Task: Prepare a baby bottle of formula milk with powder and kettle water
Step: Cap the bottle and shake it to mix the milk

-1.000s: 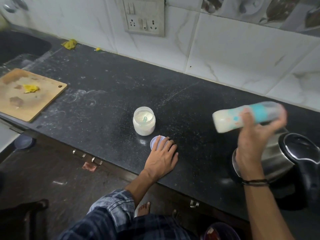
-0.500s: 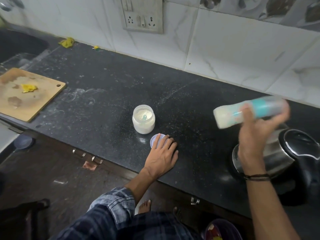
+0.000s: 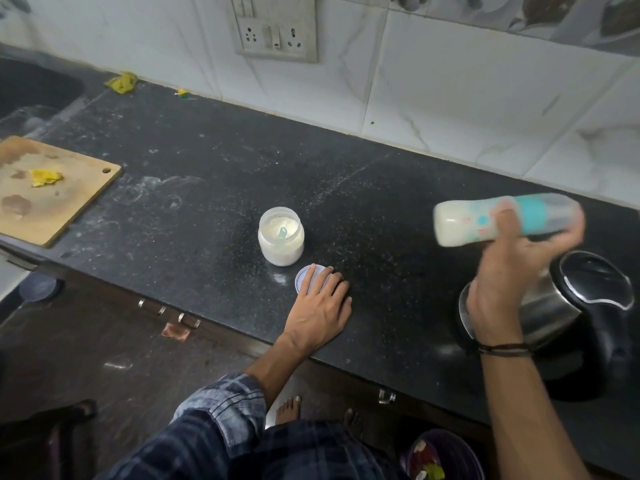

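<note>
My right hand [image 3: 509, 271] grips a baby bottle [image 3: 485, 221] lying almost level in the air above the kettle, its base to the left; milky liquid fills it and it is motion-blurred. A teal band rings its neck end. Below it stands a steel kettle [image 3: 568, 306] with a black lid and handle. An open jar of white powder [image 3: 281, 237] with a teal scoop in it stands mid-counter. My left hand [image 3: 320, 306] rests flat on the black counter [image 3: 207, 188], its fingertips on the jar's pale lid [image 3: 306, 275].
A wooden chopping board [image 3: 52, 192] with a yellow scrap lies at the left, beside a dark sink [image 3: 31, 88]. A socket plate [image 3: 275, 32] is on the tiled wall. A bin [image 3: 446, 455] stands on the floor below the counter edge, near my bare feet.
The bottle stays roughly level and blurred in my right hand, shifting slightly over the kettle. My left hand has stayed on the lid.
</note>
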Tool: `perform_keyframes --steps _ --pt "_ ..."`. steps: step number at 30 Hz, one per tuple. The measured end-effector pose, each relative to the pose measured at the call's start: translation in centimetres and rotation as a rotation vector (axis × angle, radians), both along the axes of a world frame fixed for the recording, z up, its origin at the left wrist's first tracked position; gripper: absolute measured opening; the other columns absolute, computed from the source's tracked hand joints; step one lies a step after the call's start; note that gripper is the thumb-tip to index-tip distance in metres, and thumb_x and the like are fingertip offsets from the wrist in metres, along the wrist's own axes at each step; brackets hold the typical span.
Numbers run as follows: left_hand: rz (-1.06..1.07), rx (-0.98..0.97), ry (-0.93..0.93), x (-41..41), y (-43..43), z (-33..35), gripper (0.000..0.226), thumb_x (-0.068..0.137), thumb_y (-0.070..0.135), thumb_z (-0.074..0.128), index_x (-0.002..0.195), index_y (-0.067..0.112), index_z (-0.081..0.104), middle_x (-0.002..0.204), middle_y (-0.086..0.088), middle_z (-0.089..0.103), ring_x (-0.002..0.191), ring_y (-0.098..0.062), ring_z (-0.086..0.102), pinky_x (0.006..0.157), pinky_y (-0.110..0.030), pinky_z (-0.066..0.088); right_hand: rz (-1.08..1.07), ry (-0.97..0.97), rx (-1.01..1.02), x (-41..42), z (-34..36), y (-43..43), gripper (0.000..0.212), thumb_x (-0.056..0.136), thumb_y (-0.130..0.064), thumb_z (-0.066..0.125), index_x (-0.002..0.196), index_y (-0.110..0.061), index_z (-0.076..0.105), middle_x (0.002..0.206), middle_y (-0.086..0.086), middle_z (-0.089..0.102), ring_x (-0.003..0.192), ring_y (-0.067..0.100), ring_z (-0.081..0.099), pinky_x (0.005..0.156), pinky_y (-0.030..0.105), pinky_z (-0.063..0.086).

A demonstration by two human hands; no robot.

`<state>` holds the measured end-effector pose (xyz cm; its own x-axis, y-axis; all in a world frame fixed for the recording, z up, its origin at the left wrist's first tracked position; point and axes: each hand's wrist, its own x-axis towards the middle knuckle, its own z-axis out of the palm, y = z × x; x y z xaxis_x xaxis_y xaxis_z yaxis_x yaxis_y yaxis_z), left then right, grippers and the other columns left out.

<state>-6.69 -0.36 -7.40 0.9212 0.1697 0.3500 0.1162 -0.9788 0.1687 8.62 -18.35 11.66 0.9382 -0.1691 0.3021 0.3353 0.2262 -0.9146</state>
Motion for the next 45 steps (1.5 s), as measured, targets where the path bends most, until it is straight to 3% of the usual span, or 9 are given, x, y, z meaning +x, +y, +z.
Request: perform_keyframes --steps 6,11,14,19,30,34,38,41,45 --pt "-0.004 -0.007 0.005 0.3 0.0 -0.4 0.038 0.107 0.041 0.046 0.125 0.017 0.070 0.134 -0.004 0.064 0.136 -0.028 0.052 0.125 -0.051 0.025 0.022 -0.039 -0.031 -0.2 -0.9 -0.3 0.077 0.089 -0.015 0.080 0.146 -0.020 0.030 0.145 0.024 0.047 0.105 0.016 0.070 0.088 0.033 0.060" --pt "-0.018 -0.008 -0.003 0.2 0.1 -0.6 0.039 0.107 0.041 0.044 0.125 0.016 0.069 0.133 -0.003 0.064 0.136 -0.027 0.052 0.126 -0.051 0.023 0.174 -0.025 -0.225 -0.7 -1.5 -0.4 0.075 0.088 -0.012 0.080 0.145 -0.026 0.032 0.137 0.007 0.052 0.102 0.013 0.070 0.085 0.030 0.060" --pt "-0.005 -0.004 -0.003 0.3 0.0 -0.6 0.038 0.107 0.041 0.046 0.125 0.016 0.069 0.133 -0.003 0.064 0.136 -0.028 0.052 0.126 -0.051 0.023 -0.016 -0.090 0.004 0.2 -0.9 -0.7 0.075 0.091 -0.014 0.081 0.145 -0.014 0.029 0.141 0.015 0.046 0.107 0.014 0.069 0.091 0.036 0.059" --pt "-0.021 0.002 -0.019 0.1 0.1 -0.8 0.038 0.107 0.040 0.047 0.125 0.015 0.070 0.133 -0.004 0.064 0.136 -0.029 0.052 0.126 -0.053 0.026 0.166 -0.006 -0.199 -0.7 -1.3 -0.6 0.071 0.091 -0.009 0.078 0.144 -0.024 0.034 0.129 0.001 0.057 0.099 0.012 0.071 0.084 0.029 0.059" --pt "-0.002 0.011 -0.034 0.3 0.1 -0.8 0.037 0.106 0.040 0.048 0.123 0.015 0.070 0.131 -0.004 0.064 0.135 -0.029 0.053 0.126 -0.053 0.027 -0.013 -0.029 0.049 0.1 -0.4 -0.6 0.072 0.089 -0.022 0.083 0.140 -0.020 0.033 0.133 0.009 0.052 0.105 0.014 0.069 0.090 0.040 0.060" --pt "-0.020 0.013 -0.032 0.2 0.1 -0.7 0.038 0.106 0.040 0.047 0.123 0.015 0.070 0.131 -0.004 0.065 0.134 -0.029 0.054 0.125 -0.053 0.027 0.203 -0.015 -0.198 -0.7 -1.1 -0.9 0.071 0.091 -0.011 0.078 0.144 -0.021 0.033 0.131 0.004 0.054 0.100 0.011 0.071 0.083 0.030 0.060" --pt "-0.004 0.016 -0.032 0.2 0.1 -0.5 0.037 0.106 0.040 0.048 0.122 0.015 0.071 0.131 -0.004 0.065 0.133 -0.029 0.054 0.125 -0.052 0.025 0.051 -0.007 0.028 -0.3 -0.5 -0.2 0.075 0.091 -0.017 0.080 0.146 -0.016 0.029 0.140 0.020 0.049 0.107 0.018 0.068 0.095 0.047 0.059" --pt "-0.017 0.016 -0.021 0.1 0.1 -0.4 0.039 0.106 0.040 0.046 0.124 0.016 0.070 0.132 -0.004 0.065 0.134 -0.028 0.053 0.126 -0.051 0.022 0.199 0.013 -0.189 -0.6 -1.2 -0.3 0.070 0.090 -0.012 0.078 0.142 -0.023 0.034 0.135 0.015 0.053 0.100 0.015 0.070 0.086 0.033 0.059" --pt "-0.006 0.014 -0.001 0.2 0.1 -0.2 0.039 0.107 0.041 0.047 0.124 0.016 0.070 0.132 -0.004 0.065 0.134 -0.028 0.053 0.126 -0.051 0.024 0.009 0.020 0.047 0.2 -0.7 -0.3 0.078 0.088 -0.021 0.080 0.147 -0.012 0.029 0.137 0.019 0.053 0.105 0.015 0.071 0.085 0.039 0.062"
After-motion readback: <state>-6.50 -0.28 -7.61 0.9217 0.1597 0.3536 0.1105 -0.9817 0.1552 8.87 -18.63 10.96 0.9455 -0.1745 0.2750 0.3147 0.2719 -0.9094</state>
